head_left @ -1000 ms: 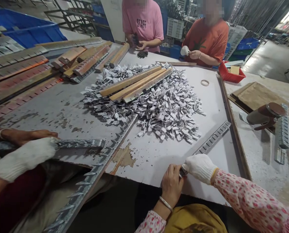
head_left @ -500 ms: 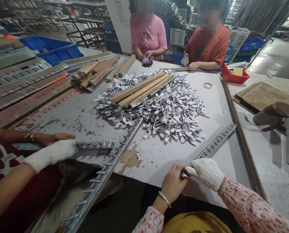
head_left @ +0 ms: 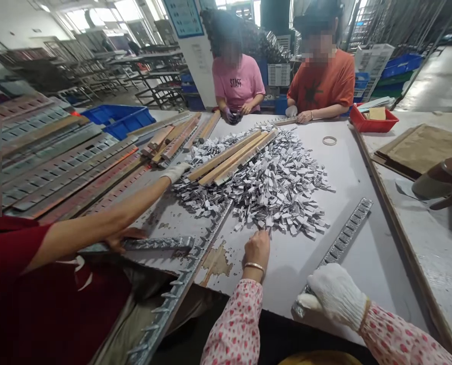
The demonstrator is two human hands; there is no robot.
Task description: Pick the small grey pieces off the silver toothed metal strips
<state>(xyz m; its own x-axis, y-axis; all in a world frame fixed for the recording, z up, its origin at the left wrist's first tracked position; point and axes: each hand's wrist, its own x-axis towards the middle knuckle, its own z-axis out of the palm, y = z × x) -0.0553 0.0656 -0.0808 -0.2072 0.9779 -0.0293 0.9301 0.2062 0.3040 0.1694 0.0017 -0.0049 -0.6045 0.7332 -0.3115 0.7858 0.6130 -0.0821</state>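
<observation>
My bare left hand (head_left: 257, 248), with a bracelet at the wrist, reaches to the near edge of a pile of small white-and-grey metal pieces (head_left: 283, 187). Its fingers are curled at the pile, and their tips are hidden from me. My right hand (head_left: 336, 294), in a white knit glove, is wrapped round the near end of a slotted grey bar (head_left: 345, 233). That bar slants away to the right across the table. Left of my hands, a long bar with a row of upright pieces (head_left: 195, 266) runs from the pile past the table's front edge.
Wooden strips (head_left: 229, 159) lie on the pile. At left, a co-worker's gloved hand (head_left: 176, 172) touches the pile's edge, beside many stacked bars (head_left: 70, 157). Two people work opposite. A tape ring (head_left: 329, 140), red bin (head_left: 374, 119) and brown-lidded mug (head_left: 439, 180) are at right.
My left hand has left the slotted bar and moved forward to the pile. My right hand still grips the bar. The co-worker's gloved hand has reached to the pile, and my view has tilted up.
</observation>
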